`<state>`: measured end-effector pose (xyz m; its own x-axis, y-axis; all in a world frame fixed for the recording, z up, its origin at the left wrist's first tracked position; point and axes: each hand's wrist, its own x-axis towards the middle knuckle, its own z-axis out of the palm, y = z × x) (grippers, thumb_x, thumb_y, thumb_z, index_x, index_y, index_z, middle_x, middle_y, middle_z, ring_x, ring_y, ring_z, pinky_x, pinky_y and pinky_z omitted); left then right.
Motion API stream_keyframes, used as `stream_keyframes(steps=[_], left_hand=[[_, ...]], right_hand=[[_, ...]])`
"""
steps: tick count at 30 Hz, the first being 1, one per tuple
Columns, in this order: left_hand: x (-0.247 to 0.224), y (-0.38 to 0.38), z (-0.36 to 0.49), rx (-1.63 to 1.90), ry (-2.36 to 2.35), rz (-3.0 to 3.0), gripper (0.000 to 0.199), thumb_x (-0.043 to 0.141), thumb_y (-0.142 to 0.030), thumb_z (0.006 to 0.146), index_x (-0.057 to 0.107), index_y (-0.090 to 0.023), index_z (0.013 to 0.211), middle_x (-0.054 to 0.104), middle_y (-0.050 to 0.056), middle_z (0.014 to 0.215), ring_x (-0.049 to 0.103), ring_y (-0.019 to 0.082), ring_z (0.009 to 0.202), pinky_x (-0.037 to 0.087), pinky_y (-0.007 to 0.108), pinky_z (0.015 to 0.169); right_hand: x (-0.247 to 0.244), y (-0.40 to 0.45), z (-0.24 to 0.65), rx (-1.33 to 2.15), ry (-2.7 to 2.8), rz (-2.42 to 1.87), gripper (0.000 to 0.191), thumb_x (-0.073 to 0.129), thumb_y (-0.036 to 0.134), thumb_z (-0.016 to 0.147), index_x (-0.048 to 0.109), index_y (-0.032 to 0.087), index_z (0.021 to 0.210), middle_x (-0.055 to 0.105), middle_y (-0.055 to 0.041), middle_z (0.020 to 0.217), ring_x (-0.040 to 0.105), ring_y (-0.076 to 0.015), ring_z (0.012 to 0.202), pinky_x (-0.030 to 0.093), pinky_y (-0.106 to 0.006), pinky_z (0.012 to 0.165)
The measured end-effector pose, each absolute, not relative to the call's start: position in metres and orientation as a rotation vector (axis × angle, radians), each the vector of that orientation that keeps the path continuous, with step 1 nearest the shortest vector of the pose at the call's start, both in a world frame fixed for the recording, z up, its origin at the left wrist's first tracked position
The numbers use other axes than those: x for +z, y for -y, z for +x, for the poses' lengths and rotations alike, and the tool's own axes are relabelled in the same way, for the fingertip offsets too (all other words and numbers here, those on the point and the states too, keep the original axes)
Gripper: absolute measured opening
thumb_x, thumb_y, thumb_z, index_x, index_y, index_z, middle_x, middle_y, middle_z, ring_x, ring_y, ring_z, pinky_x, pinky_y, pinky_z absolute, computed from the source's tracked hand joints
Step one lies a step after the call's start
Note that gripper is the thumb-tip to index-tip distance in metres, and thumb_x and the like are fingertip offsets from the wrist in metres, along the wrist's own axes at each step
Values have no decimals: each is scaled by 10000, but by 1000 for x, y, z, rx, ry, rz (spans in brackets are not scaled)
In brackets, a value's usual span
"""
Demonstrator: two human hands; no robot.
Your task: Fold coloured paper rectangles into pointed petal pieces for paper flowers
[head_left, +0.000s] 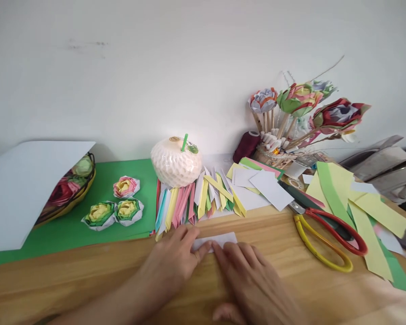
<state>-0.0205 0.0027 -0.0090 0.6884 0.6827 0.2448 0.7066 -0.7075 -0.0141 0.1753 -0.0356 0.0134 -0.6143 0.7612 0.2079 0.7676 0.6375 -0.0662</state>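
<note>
A small folded strip of white paper [225, 237] lies on the wooden table in front of me, partly covered by my fingers. My left hand [176, 258] is closed on its left end, with the thumb along the near edge. Curled over the right part is my right hand [252, 275], its index fingertip pressing the near edge beside the left thumb. Just beyond the hands lies a row of folded paper strips [181, 205] in pink, yellow, white, green and blue.
Scissors [328, 239] with red and yellow handles lie right, beside paper pieces [365, 225]. Paper flowers [126, 212] sit on green sheets [118, 169] near a basket [88, 189] under white paper [30, 180]. A white container [176, 164], purple thread [246, 146] and flower arrangement [301, 108] stand behind.
</note>
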Motion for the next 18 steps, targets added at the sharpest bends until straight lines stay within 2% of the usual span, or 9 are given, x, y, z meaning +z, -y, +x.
stream_keyframes(steps=[2, 7, 10, 14, 18], left_hand=[[-8, -2, -24, -273, 1019, -2773, 315, 514, -216, 915, 507, -240, 1229, 605, 66, 987, 583, 218, 830, 533, 320, 636], [-1, -1, -29, -196, 909, -2770, 399, 531, -101, 860, 498, -194, 1247, 596, 92, 1025, 569, 224, 883, 537, 344, 709], [2, -1, -29, -145, 883, -2783, 417, 497, -65, 855, 492, -184, 1255, 592, 105, 1040, 565, 230, 914, 532, 355, 735], [5, -1, -29, -120, 850, -2783, 402, 474, -71, 869, 479, -159, 1261, 591, 115, 1061, 554, 237, 919, 518, 362, 741], [6, -1, -28, -145, 712, -2790, 330, 423, -111, 916, 487, -68, 1237, 594, 124, 1048, 539, 240, 901, 500, 369, 732]], right_hand=[[9, 37, 182, -138, 2637, -1269, 819, 412, 756, 752, 540, 94, 1218, 637, -132, 1006, 578, -249, 852, 485, -358, 730], [4, 33, 214, -395, 2614, -1329, 699, 405, 663, 832, 536, 104, 1231, 597, -193, 1154, 532, -316, 1021, 442, -447, 821], [5, 33, 223, -340, 2631, -1345, 689, 414, 667, 824, 531, 141, 1252, 577, -187, 1199, 499, -327, 1080, 422, -481, 860], [6, 37, 213, -227, 2626, -1327, 819, 396, 737, 770, 481, 131, 1315, 538, -205, 1250, 471, -345, 1112, 403, -529, 891], [7, 43, 200, -107, 2656, -1238, 824, 412, 733, 766, 481, 117, 1309, 562, -176, 1240, 458, -337, 1147, 376, -531, 941]])
